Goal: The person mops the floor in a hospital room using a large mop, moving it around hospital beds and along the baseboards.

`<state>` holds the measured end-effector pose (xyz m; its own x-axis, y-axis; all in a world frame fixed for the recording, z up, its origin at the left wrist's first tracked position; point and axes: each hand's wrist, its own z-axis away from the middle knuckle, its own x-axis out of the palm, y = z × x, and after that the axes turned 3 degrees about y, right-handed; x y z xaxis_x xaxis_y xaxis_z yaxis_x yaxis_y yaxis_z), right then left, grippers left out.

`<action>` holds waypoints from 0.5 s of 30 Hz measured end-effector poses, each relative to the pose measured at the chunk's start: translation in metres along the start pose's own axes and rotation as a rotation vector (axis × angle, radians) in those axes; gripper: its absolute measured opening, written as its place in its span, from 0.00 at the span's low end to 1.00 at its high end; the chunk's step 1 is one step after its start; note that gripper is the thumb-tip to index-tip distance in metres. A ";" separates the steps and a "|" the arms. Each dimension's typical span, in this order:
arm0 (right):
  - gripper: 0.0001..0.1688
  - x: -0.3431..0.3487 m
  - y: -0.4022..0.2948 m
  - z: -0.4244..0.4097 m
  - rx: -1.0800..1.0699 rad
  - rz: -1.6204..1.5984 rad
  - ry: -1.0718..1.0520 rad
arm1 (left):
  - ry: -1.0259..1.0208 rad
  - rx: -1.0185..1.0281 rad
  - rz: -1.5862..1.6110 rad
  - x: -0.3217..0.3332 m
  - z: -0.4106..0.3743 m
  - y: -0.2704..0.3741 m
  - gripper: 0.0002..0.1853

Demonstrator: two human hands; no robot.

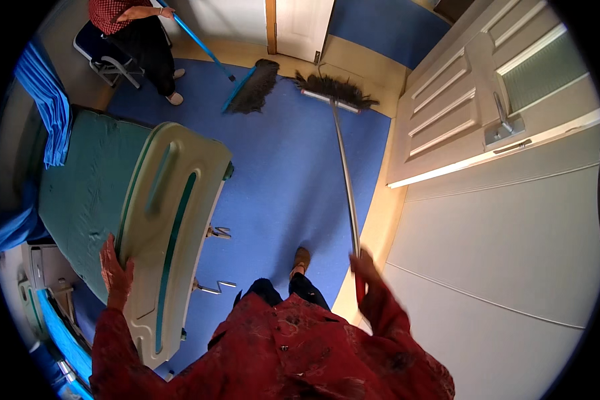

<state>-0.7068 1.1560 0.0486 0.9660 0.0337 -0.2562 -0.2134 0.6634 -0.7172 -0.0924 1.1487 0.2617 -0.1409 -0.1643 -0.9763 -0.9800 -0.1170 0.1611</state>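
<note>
My right hand (372, 280) is closed around the red grip of a dust mop's metal handle (349, 190). The handle slopes away across the blue floor to a wide head with dark, shaggy fringe (337, 89), which lies by the door threshold. At the left, my left hand (116, 280) rests against the top edge of a hospital bed's beige footboard (172, 220). Its fingers are extended over the mattress side, with the thumb apart. A green mattress (92, 190) lies behind that board.
Two metal crank handles (219, 287) stick out below the footboard. Another person (152, 55) holds a second dust mop with a blue handle (200, 42) near a folding chair (100, 50). A panelled door (450, 110) stands open at the right. Blue curtains (45, 100) hang at the left.
</note>
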 end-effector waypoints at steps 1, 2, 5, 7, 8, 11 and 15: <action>0.11 -0.001 0.028 0.046 0.115 0.141 0.054 | 0.006 0.031 0.017 0.001 0.001 -0.002 0.40; 0.12 0.000 0.053 0.097 0.227 0.159 0.083 | 0.015 0.062 0.032 0.001 0.001 -0.004 0.40; 0.12 0.011 0.104 0.212 0.374 0.324 0.167 | -0.021 0.057 0.054 0.002 0.003 -0.008 0.39; 0.12 0.017 0.118 0.230 0.424 0.304 0.149 | -0.054 0.023 0.027 0.003 0.005 -0.008 0.39; 0.12 0.019 0.118 0.225 0.434 0.298 0.138 | -0.061 0.002 -0.011 0.004 0.005 -0.008 0.39; 0.12 0.026 0.107 0.175 0.425 0.277 0.080 | -0.054 -0.010 -0.072 0.003 0.004 -0.004 0.40; 0.13 0.025 0.081 0.114 0.403 0.256 -0.005 | -0.063 -0.095 -0.026 0.001 0.001 0.002 0.41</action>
<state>-0.6830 1.2959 0.0585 0.8906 0.2372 -0.3881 -0.3725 0.8701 -0.3229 -0.0946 1.1492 0.2611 -0.1276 -0.0981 -0.9870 -0.9661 -0.2130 0.1461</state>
